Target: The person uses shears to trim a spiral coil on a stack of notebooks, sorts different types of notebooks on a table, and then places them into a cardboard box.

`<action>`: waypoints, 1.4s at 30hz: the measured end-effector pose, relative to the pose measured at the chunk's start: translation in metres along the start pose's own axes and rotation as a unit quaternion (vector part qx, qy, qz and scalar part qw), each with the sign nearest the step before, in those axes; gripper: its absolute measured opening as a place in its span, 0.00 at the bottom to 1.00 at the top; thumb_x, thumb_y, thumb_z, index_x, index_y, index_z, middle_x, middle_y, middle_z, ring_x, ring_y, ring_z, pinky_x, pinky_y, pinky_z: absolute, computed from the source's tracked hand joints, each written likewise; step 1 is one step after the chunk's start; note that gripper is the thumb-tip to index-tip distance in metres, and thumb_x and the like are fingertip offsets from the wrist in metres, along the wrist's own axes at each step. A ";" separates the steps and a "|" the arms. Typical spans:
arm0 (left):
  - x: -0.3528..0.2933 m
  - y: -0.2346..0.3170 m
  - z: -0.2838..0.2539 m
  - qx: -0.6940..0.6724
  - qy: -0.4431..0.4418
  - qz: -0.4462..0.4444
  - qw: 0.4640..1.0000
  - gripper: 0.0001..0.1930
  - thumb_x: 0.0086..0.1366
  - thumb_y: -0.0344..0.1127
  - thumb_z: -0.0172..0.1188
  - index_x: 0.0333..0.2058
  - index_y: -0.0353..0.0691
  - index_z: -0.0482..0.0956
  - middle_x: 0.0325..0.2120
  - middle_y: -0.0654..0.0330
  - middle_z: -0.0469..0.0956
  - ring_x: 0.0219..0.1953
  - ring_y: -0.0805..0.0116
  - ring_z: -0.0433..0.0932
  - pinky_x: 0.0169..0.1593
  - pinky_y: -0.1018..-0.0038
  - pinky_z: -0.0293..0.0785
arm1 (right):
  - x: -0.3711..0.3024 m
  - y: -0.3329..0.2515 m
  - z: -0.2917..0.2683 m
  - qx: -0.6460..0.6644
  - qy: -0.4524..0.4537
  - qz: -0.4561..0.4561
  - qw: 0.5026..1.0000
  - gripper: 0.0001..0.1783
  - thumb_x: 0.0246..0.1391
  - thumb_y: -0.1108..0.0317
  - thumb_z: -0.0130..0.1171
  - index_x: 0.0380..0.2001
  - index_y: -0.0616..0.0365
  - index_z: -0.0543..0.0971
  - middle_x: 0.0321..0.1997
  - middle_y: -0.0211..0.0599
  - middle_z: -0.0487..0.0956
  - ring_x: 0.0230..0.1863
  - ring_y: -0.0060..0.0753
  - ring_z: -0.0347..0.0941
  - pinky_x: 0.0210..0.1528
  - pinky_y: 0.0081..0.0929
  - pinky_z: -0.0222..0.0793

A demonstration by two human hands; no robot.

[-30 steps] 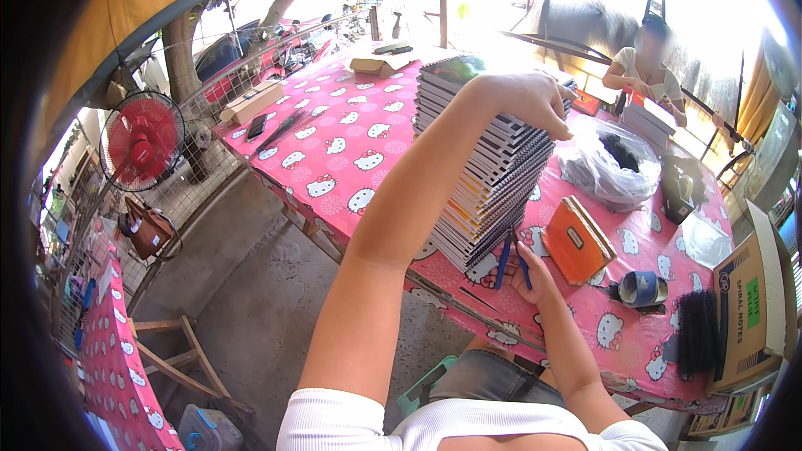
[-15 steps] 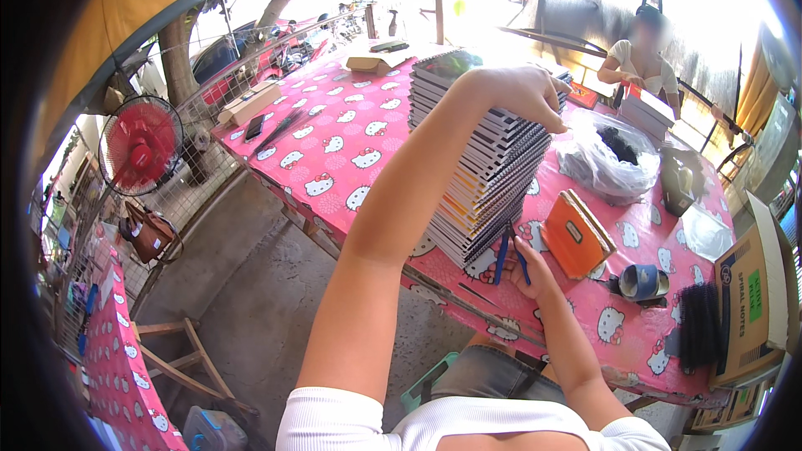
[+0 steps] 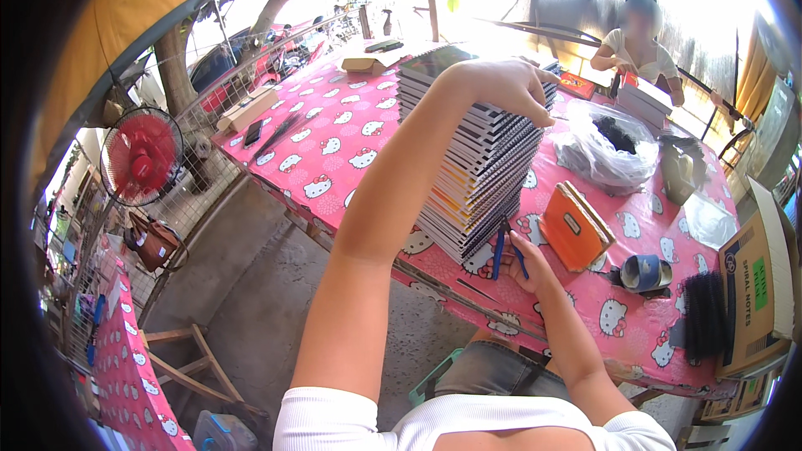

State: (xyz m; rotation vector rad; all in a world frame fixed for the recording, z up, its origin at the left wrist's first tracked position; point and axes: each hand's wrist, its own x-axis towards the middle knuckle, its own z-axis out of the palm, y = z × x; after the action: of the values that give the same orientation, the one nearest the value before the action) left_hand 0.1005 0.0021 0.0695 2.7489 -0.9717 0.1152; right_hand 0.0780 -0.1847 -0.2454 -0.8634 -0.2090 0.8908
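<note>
A tall stack of spiral notebooks (image 3: pixel 468 192) stands on the pink table, its wire-bound edges facing right. Across its top reaches my left hand (image 3: pixel 508 90), thumb and fingers apart at the bound edge; whether it presses the top notebook is hard to see. Low beside the stack, my right hand (image 3: pixel 526 260) is closed round blue-handled pliers (image 3: pixel 499 255), whose dark jaws point up near the lower spirals. An orange notebook-shaped block (image 3: pixel 573 230) stands just right of that hand.
Rightward are a plastic bag (image 3: pixel 606 154) of black coils, a tape roll (image 3: pixel 643 273), black spirals (image 3: pixel 703 317) and a cardboard box (image 3: pixel 748 284). A co-worker (image 3: pixel 639 46) sits across the table. A phone (image 3: pixel 253 134) lies far left, near a red fan (image 3: pixel 142 155).
The view has shifted slightly. My left hand stays over the stack's top, and my right hand keeps hold of the pliers with little movement.
</note>
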 end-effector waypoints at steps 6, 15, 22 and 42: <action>-0.002 0.015 -0.007 0.038 -0.033 -0.050 0.997 0.22 0.54 0.57 0.58 0.38 0.46 0.83 0.61 0.48 0.59 0.63 0.54 0.55 0.62 0.64 0.55 | 0.001 0.001 0.000 -0.008 0.006 -0.005 1.000 0.18 0.62 0.55 0.45 0.40 0.61 0.72 0.34 0.43 0.77 0.36 0.44 0.76 0.41 0.42 0.75; -0.003 0.017 -0.008 0.038 -0.054 -0.065 0.996 0.24 0.53 0.58 0.58 0.39 0.45 0.83 0.60 0.48 0.60 0.61 0.55 0.60 0.60 0.67 0.58 | -0.002 -0.001 0.003 -0.024 0.002 -0.006 1.000 0.19 0.62 0.55 0.45 0.41 0.61 0.72 0.35 0.43 0.77 0.35 0.42 0.76 0.40 0.39 0.75; -0.002 0.011 -0.005 0.047 -0.027 -0.028 0.998 0.22 0.54 0.56 0.58 0.38 0.46 0.83 0.64 0.49 0.52 0.64 0.54 0.53 0.63 0.67 0.53 | 0.000 0.000 0.003 -0.015 0.013 -0.003 1.000 0.19 0.62 0.55 0.45 0.41 0.61 0.72 0.35 0.44 0.77 0.35 0.41 0.77 0.39 0.39 0.75; 0.001 0.011 -0.004 0.034 -0.020 -0.034 0.999 0.19 0.54 0.54 0.58 0.34 0.45 0.84 0.64 0.51 0.53 0.66 0.53 0.49 0.65 0.64 0.49 | -0.023 -0.203 0.110 -0.027 0.055 -0.383 0.922 0.19 0.58 0.53 0.52 0.41 0.58 0.71 0.33 0.36 0.75 0.34 0.34 0.74 0.36 0.34 0.72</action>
State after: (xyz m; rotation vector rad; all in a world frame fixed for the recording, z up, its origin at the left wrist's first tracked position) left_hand 0.0943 -0.0061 0.0754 2.8520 -0.8997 0.0840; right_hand 0.1297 -0.2057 -0.0207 -0.7862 -0.4369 0.1024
